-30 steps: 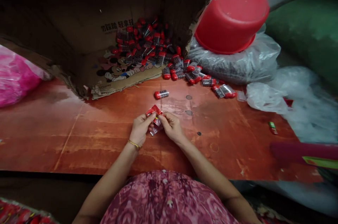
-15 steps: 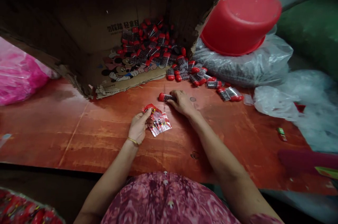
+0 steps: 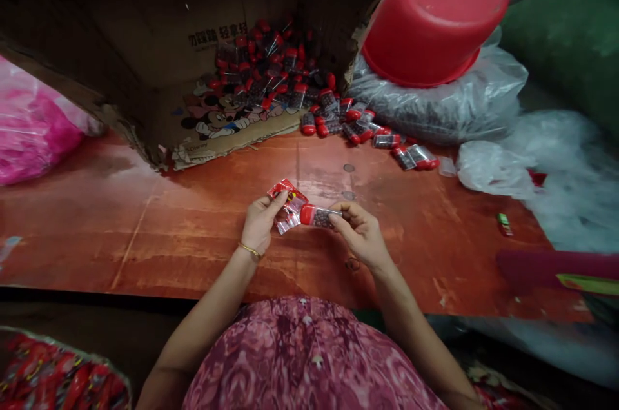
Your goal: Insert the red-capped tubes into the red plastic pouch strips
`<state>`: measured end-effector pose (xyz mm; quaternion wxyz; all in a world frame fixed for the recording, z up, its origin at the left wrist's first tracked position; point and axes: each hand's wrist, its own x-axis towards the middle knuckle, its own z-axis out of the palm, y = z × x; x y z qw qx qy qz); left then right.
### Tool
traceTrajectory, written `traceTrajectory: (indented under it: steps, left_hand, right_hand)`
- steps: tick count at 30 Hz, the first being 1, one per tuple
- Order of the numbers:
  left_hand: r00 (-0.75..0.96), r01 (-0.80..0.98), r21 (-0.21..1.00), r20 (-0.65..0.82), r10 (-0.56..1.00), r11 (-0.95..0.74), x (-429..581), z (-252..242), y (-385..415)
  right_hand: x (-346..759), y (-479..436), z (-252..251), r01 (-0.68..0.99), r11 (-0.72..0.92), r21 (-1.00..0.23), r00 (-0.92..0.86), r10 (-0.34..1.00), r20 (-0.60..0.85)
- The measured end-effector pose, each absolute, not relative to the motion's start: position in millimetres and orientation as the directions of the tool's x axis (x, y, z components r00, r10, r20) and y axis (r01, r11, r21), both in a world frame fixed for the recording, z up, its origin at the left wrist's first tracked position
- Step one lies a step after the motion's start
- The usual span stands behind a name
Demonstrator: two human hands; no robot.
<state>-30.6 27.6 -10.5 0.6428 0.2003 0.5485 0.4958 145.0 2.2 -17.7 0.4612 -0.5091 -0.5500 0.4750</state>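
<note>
My left hand (image 3: 260,222) pinches a few red printed plastic wrappers (image 3: 289,222), clear in parts, between thumb and fingers. In my right hand (image 3: 360,229) is a small clear bottle (image 3: 323,216) of dark beads with a red cap, gripped by its far end. The bottle lies sideways, its red cap pointing left and right up against the wrappers; whether it is inside one I cannot tell. Both hands are over the middle of the reddish table (image 3: 203,229). Similar red-capped bottles (image 3: 275,68) are heaped in the open carton.
A big cardboard carton (image 3: 203,155) lies open toward me. Right of it, a red tub (image 3: 435,23) rests upside down on a clear bag (image 3: 420,110) of dark contents. A pink bag (image 3: 36,126) is at left; a sack of red packets (image 3: 58,371) sits low left.
My right hand has lifted the bottle off the table and brought it nearer me, to the wrappers. My left hand has moved slightly right and up with the wrappers.
</note>
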Motion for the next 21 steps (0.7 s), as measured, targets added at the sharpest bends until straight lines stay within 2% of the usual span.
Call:
traceTrajectory:
  steps: [6, 14, 17, 21]
  left_hand:
    - [-0.128, -0.431, 0.832, -0.44, 0.889, 0.35, -29.4, -9.8, 22.5]
    - [-0.072, -0.497, 0.788, -0.455, 0.888, 0.364, -16.5, -18.2, 22.9]
    - [-0.093, -0.528, 0.777, -0.453, 0.887, 0.342, -13.9, -19.0, 22.6]
    - [-0.093, -0.591, 0.745, -0.444, 0.891, 0.31, -11.5, -15.8, 21.7]
  right_hand:
    - [130.5, 0.7, -26.0, 0.082, 0.062, -0.995, 0.03, 0.997, 0.065]
    - [113.1, -3.1, -30.7, 0.097, 0.109, -0.989, 0.134, 0.983, 0.121]
    - [106.8, -2.5, -33.8, 0.08, 0.096, -0.992, 0.24, 0.964, 0.113]
    - [102.1, -4.9, -39.0, 0.106, 0.046, -0.993, 0.206, 0.976, 0.067]
